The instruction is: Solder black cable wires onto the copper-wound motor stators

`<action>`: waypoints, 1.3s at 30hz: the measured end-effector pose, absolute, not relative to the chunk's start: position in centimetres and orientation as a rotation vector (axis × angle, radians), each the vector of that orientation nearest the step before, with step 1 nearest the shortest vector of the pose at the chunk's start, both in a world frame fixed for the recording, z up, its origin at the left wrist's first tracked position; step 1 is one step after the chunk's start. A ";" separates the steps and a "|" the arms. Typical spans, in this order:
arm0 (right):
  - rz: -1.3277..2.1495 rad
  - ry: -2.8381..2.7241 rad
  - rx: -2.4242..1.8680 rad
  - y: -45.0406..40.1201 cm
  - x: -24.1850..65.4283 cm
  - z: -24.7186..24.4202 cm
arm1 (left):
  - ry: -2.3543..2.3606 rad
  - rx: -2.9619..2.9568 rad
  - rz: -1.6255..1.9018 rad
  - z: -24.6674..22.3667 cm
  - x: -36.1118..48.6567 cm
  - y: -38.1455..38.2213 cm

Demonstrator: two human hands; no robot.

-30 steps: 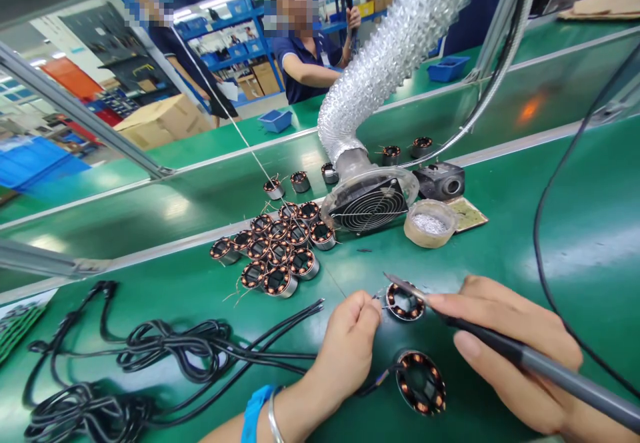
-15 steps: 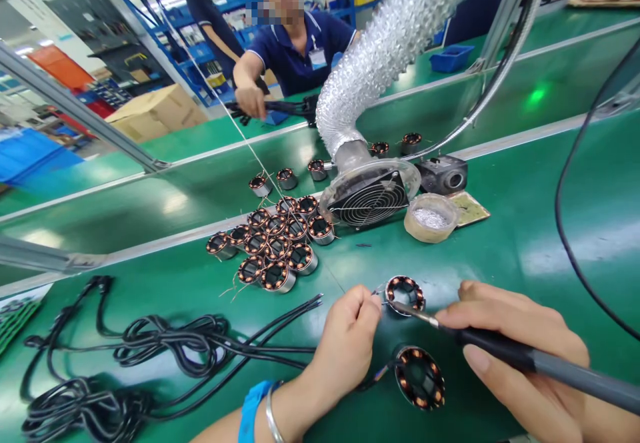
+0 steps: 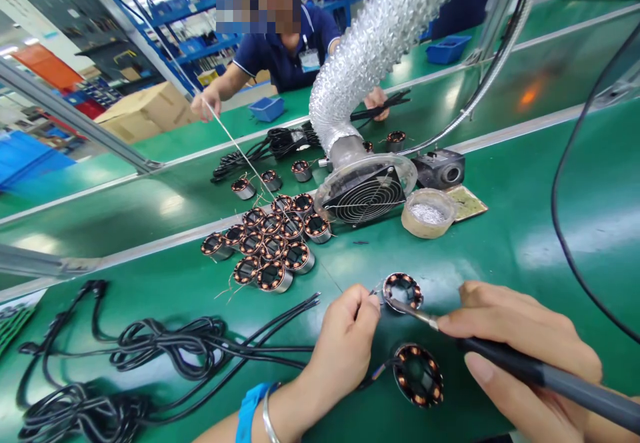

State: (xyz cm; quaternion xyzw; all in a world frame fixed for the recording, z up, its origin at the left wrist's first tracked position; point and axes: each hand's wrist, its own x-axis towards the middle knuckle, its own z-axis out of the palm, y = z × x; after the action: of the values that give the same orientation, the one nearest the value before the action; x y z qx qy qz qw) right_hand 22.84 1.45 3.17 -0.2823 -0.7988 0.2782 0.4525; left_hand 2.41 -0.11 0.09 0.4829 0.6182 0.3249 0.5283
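My left hand (image 3: pixel 350 336) is closed in a pinch on thin wires (image 3: pixel 376 294) at the left side of a motor stator (image 3: pixel 403 292) with copper windings. My right hand (image 3: pixel 525 343) grips a soldering iron (image 3: pixel 505 358) like a pen, and its tip reaches the stator's near left rim. Just below, a second stator (image 3: pixel 419 375) lies on the green bench, with coloured leads from a black cable running to it. Black cables (image 3: pixel 280 348) pass behind my left wrist. What lies deep inside the left fingers is hidden.
Several stators (image 3: pixel 274 275) stand grouped at left centre. A fume extractor (image 3: pixel 367 196) with a silver duct, a round tub of metallic shavings (image 3: pixel 429 213) and a grey holder (image 3: pixel 441 168) stand behind. Coiled black cables (image 3: pixel 165 346) lie at left. A co-worker (image 3: pixel 285 50) stands across the belt.
Across the belt, the co-worker's hand has left the black cable bundle, which now lies on the belt, and has moved left. Belt stators have shifted left slightly. My hands barely moved.
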 end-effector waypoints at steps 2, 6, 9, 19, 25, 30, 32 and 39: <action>0.668 -1.963 -0.716 1.4 23.0 3.5 | 1.480 1.157 0.768 0.1 2.4 -0.1; 0.672 -1.969 -0.737 1.3 23.2 3.4 | 1.472 1.147 0.766 -0.1 2.4 0.0; 0.662 -1.969 -0.754 1.2 23.4 3.1 | 1.456 1.137 0.769 -0.1 2.4 0.0; 0.184 -1.843 -0.959 3.7 23.4 2.7 | 1.443 1.073 0.781 0.0 2.3 0.0; 0.057 -2.178 -1.327 5.7 24.7 0.7 | 1.406 1.032 0.791 -0.2 2.3 -0.1; 0.336 -2.023 -1.039 4.9 23.5 0.7 | 1.292 0.890 0.816 0.0 2.1 -0.1; 0.476 -2.060 -0.865 4.6 22.4 0.7 | 1.257 0.842 0.815 0.2 1.8 0.1; 0.611 -2.201 -0.554 5.8 19.8 0.0 | 1.329 0.986 0.843 1.4 0.8 0.6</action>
State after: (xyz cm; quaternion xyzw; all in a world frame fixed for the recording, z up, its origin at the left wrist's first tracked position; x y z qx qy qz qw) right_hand 19.82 5.78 0.04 -0.2174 -0.8641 0.2399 0.3853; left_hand 0.85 0.57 1.36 0.4251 0.5731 0.3635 0.5989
